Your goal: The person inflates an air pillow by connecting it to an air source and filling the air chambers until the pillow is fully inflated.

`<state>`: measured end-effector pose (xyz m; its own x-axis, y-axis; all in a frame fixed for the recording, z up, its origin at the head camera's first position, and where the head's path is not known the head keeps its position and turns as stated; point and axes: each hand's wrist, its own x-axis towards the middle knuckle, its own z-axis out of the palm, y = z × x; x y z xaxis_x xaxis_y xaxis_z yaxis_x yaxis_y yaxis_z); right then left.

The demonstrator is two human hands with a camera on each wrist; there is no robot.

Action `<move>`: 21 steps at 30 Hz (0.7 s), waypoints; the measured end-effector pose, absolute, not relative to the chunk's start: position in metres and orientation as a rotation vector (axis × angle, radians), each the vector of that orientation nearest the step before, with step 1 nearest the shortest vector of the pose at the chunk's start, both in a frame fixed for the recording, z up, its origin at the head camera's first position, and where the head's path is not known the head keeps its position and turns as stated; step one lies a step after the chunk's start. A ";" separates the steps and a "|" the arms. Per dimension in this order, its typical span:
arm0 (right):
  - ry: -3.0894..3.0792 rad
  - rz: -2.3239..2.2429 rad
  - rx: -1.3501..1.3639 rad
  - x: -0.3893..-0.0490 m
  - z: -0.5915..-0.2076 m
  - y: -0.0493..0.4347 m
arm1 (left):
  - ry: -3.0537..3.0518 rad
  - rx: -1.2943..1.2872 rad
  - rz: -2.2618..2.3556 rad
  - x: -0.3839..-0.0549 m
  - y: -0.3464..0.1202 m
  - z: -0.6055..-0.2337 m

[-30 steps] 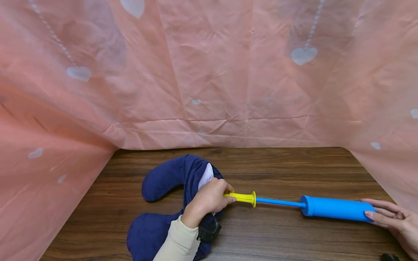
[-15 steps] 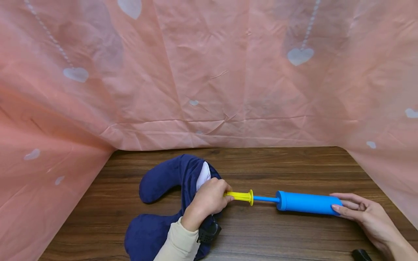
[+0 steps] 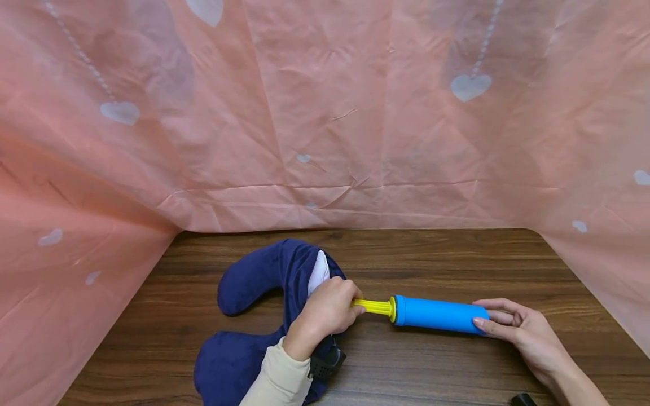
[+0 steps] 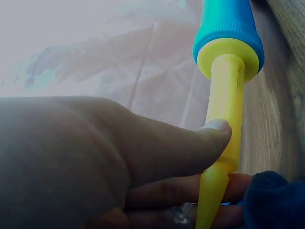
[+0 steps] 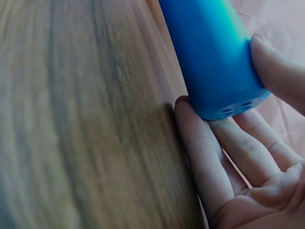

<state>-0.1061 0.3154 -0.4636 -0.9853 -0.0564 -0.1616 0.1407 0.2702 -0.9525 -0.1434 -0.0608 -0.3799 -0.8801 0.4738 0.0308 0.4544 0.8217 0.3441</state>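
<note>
A hand pump lies level just over the table, its blue barrel [image 3: 442,314] pushed up against the flange of its yellow handle [image 3: 376,307]; no rod shows between them. My left hand [image 3: 327,307] pinches the yellow part between thumb and fingers, and its tapered yellow tip [image 4: 213,191] points down past the thumb in the left wrist view. Behind that hand a small clear valve [image 4: 181,214] is partly hidden. My right hand [image 3: 523,332] holds the barrel's far end, thumb on one side and fingers at the holed end cap [image 5: 236,109]. Beneath my left hand lies a navy U-shaped neck pillow [image 3: 254,282].
White lining [image 3: 319,272] shows through an opening in the pillow cover. A wooden table [image 3: 431,259] lies under everything. Pink curtains [image 3: 325,113] with pale hearts enclose the back and both sides.
My right hand has slid the blue barrel leftward along the rod until it meets the yellow flange, covering the rod. My left hand and the pillow stay nearly still.
</note>
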 end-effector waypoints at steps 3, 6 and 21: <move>2.383 -1.787 0.085 -0.106 -0.464 0.314 | 2.938 0.739 0.544 -0.144 -0.061 -0.380; 2.380 -1.783 0.099 -0.106 -0.464 0.315 | 2.928 0.726 0.569 -0.144 -0.062 -0.382; 2.355 -1.923 0.145 -0.098 -0.473 0.390 | 2.909 0.733 0.637 -0.149 -0.065 -0.387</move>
<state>-0.0977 0.3897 -0.4728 -0.9907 0.0118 -0.1354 0.1350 0.1995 -0.9706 -0.1488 -0.0646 -0.3873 -0.8830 0.4685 0.0283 0.4375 0.7998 0.4111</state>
